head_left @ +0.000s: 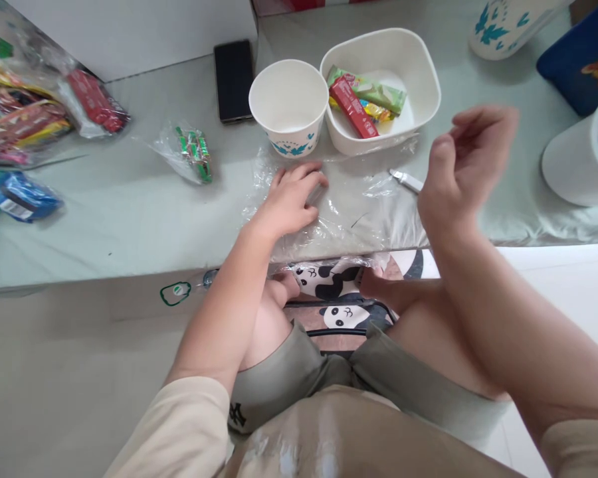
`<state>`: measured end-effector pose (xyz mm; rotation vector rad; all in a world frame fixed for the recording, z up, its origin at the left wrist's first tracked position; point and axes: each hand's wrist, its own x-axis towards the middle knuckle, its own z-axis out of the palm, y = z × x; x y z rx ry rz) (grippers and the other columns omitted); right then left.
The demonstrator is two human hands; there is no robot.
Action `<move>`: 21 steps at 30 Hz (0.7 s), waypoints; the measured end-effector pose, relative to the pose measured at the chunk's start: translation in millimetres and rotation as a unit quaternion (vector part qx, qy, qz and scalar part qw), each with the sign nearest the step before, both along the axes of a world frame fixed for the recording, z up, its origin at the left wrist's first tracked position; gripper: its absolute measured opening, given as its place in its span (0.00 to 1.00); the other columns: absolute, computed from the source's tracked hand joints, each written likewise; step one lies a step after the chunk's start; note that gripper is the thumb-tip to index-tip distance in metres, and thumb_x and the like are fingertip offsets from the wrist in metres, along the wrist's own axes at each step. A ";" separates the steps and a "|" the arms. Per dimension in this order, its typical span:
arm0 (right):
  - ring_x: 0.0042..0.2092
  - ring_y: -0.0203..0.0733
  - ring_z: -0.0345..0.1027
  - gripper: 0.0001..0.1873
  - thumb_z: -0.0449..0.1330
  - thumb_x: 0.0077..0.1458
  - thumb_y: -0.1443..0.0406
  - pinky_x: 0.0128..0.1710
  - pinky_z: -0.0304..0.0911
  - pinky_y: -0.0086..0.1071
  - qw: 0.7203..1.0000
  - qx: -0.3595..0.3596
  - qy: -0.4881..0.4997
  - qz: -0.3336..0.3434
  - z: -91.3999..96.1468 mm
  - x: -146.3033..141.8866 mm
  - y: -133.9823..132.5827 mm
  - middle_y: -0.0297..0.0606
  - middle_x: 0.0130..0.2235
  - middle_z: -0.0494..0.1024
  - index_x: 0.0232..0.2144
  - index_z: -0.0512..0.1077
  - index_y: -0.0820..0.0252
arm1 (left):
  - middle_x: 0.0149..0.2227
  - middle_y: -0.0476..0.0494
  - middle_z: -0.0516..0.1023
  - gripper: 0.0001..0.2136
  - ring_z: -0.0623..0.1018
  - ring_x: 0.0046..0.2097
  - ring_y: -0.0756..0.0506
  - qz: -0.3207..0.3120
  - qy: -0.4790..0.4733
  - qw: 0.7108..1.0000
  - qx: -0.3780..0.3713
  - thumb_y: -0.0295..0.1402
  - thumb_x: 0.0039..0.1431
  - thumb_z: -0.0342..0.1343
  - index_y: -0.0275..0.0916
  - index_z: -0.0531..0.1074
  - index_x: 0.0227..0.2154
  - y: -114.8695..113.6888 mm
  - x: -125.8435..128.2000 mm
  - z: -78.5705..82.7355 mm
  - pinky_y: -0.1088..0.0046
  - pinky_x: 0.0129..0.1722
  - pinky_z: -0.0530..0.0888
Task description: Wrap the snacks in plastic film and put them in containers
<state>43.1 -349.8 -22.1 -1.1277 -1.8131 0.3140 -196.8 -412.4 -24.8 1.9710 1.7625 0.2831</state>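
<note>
A sheet of clear plastic wrap (351, 199) lies across the front of the covered table, its lower edge hanging over the side. My left hand (296, 196) rests on it with fingers spread, just below a white paper cup (289, 99) with a blue leaf print. Beside the cup, and close against it, stands a white rounded-square bowl (421, 99) holding a red packet (353, 106), a green packet (379, 91) and something yellow. Above the table at the right is my right hand (471, 166), loosely curled, thumb apart from the fingers, nothing visible in it. A white-handled cutter (406, 180) lies partly behind it.
A black phone (234, 81) lies left of the cup. Green-wrapped sweets (194, 154) in a clear bag, a blue packet (22, 196) and a heap of snack packets (24, 113) are further left. A large white tub (578, 159) and a dark blue item (578, 66) stand at right.
</note>
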 end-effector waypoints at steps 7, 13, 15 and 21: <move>0.38 0.47 0.76 0.09 0.54 0.63 0.62 0.38 0.71 0.42 0.923 -0.065 -0.226 0.306 6.8 7.9 -37.2 0.39 0.35 0.81 0.36 0.75 0.51 | 0.70 0.49 0.66 0.24 0.62 0.73 0.38 0.005 0.020 0.999 0.039 0.21 0.55 0.54 0.48 0.76 0.53 2.1 -2.3 -2.4 0.48 0.75 0.55; 0.45 0.51 0.78 0.11 0.56 0.62 0.62 0.44 0.73 0.47 0.907 -0.133 -0.255 0.309 -10.9 14.6 -23.6 0.43 0.43 0.82 0.42 0.77 0.52 | 0.60 0.46 0.74 0.14 0.73 0.63 0.40 0.031 -0.013 0.992 0.121 0.28 0.65 0.50 0.47 0.80 0.43 -30.9 11.0 30.1 0.53 0.66 0.69; 0.46 0.52 0.78 0.10 0.56 0.62 0.63 0.45 0.73 0.48 0.912 -0.145 -0.241 0.300 -14.3 16.1 -21.9 0.41 0.42 0.83 0.40 0.78 0.50 | 0.54 0.44 0.76 0.11 0.74 0.58 0.40 0.009 -0.010 0.992 0.127 0.32 0.65 0.52 0.47 0.81 0.38 -51.1 20.8 38.0 0.52 0.64 0.70; 0.47 0.54 0.79 0.27 0.59 0.58 0.64 0.49 0.74 0.50 0.937 -0.165 -0.187 0.245 -19.2 13.1 -22.3 0.45 0.49 0.83 0.60 0.72 0.53 | 0.59 0.36 0.70 0.13 0.70 0.61 0.31 0.005 0.064 0.994 0.090 0.40 0.62 0.60 0.44 0.81 0.47 -89.0 24.2 26.2 0.44 0.62 0.68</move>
